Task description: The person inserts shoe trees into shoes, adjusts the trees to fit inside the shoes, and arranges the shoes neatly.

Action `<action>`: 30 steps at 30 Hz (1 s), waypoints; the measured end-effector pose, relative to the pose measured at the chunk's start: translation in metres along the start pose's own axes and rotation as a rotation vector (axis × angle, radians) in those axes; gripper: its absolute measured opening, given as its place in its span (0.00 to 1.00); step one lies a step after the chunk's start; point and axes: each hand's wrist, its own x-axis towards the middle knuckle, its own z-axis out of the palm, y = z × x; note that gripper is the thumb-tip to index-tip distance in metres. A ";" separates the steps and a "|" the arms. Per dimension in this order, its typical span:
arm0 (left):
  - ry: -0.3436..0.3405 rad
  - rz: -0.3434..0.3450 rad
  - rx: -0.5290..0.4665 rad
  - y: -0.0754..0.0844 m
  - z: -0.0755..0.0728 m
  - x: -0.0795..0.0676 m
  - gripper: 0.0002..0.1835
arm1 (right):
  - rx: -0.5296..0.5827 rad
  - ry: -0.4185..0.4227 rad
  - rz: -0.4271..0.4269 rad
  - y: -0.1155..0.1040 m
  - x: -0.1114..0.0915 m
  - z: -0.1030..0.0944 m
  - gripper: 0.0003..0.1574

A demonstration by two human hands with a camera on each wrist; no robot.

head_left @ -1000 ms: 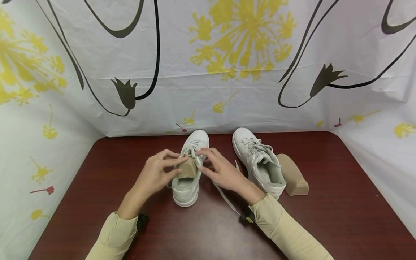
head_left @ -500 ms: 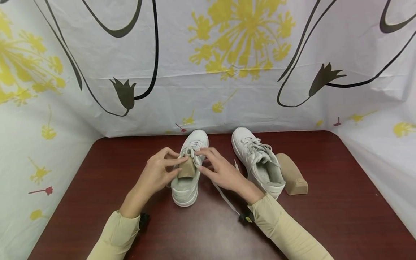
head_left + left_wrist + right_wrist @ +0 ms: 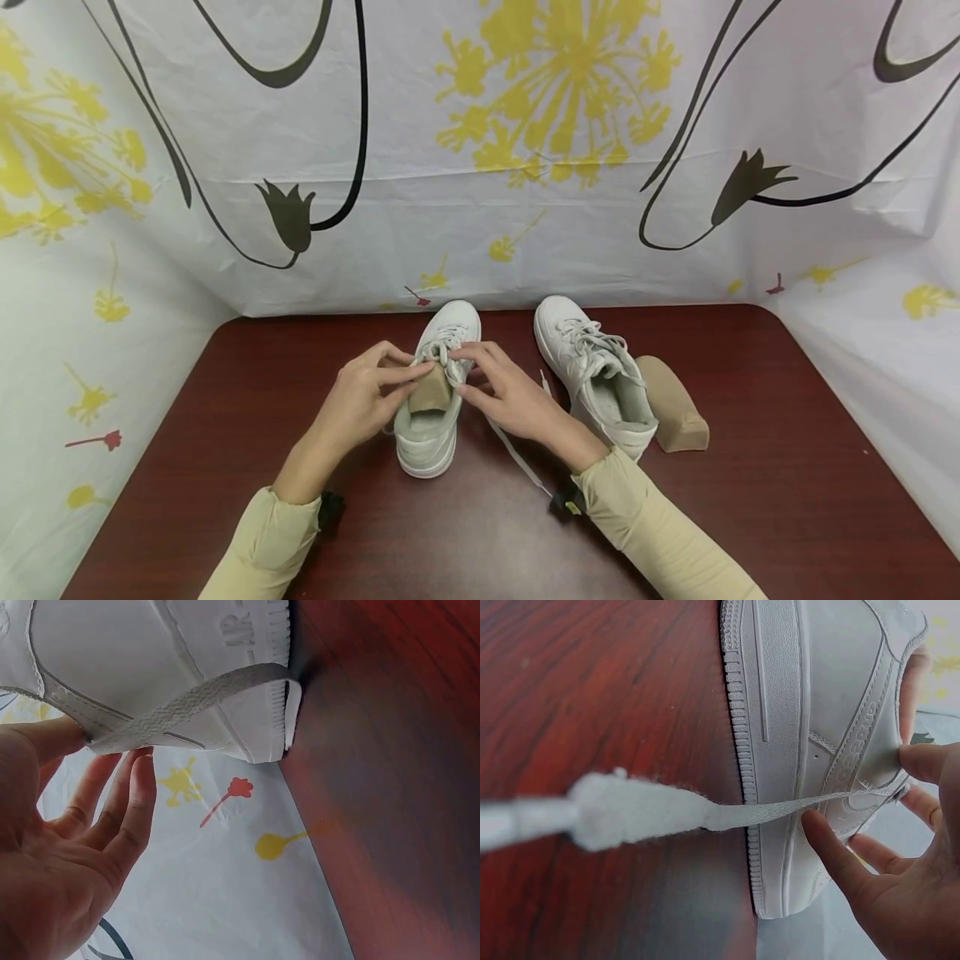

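Note:
A white sneaker (image 3: 427, 457) stands on the table with its toe pointing away and a tan shoe insert (image 3: 429, 392) sitting in its opening. From the left, my left hand (image 3: 362, 398) pinches the opening's edge beside the insert. In the left wrist view its thumb and fingers meet the upper's rim, partly hidden. My right hand (image 3: 517, 404) grips the opposite edge near the laces. The right wrist view shows one fingertip against the sneaker's side (image 3: 832, 667), beside a loose white lace (image 3: 645, 810).
To the right lies a second white sneaker (image 3: 558, 325) with loosened laces. Another tan shoe insert (image 3: 667, 404) rests against its outer side. The dark red table (image 3: 435, 542) ends at a patterned white sheet (image 3: 420, 150), which stands behind and at both sides.
The left thumb has shifted slightly upward along the insert. The right hand, the sneakers and the other insert hold their places.

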 end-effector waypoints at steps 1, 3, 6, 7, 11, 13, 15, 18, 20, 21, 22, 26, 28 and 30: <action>0.004 0.001 0.002 0.000 0.000 0.000 0.21 | 0.001 0.001 0.000 0.000 0.000 0.000 0.25; 0.019 0.000 0.005 0.001 0.000 0.001 0.20 | 0.004 0.002 0.000 0.000 0.000 0.000 0.26; 0.040 -0.008 0.024 0.001 0.002 0.003 0.20 | 0.004 0.004 0.006 0.000 0.000 0.000 0.26; 0.044 -0.014 0.033 0.001 0.002 0.003 0.20 | 0.005 0.006 0.006 0.000 0.000 0.000 0.25; 0.054 -0.039 0.077 0.001 0.005 0.003 0.20 | 0.007 0.010 -0.001 0.000 0.000 0.001 0.25; 0.054 -0.051 0.096 0.002 0.006 0.003 0.20 | 0.009 0.012 -0.005 0.000 0.000 0.002 0.24; 0.056 -0.059 0.111 0.002 0.006 0.002 0.20 | 0.009 0.012 -0.006 0.001 0.000 0.003 0.24; 0.058 -0.054 0.128 0.001 0.007 0.000 0.22 | 0.011 0.015 -0.005 0.000 0.000 0.003 0.24; 0.065 -0.048 0.130 0.000 0.008 -0.001 0.23 | 0.010 0.014 -0.007 0.000 0.000 0.004 0.24; 0.068 -0.047 0.133 0.000 0.008 -0.001 0.24 | 0.009 0.013 -0.008 0.000 -0.001 0.004 0.24; 0.070 -0.046 0.137 -0.001 0.008 -0.001 0.26 | 0.009 0.013 -0.008 0.000 -0.001 0.004 0.24; 0.068 -0.053 0.144 -0.001 0.007 0.000 0.33 | 0.010 0.015 -0.006 0.000 0.000 0.004 0.24; 0.065 -0.057 0.138 0.000 0.007 0.001 0.34 | 0.013 0.017 -0.003 0.000 0.000 0.004 0.25; 0.060 -0.064 0.126 0.000 0.006 0.003 0.34 | 0.014 0.016 -0.002 -0.001 0.000 0.003 0.25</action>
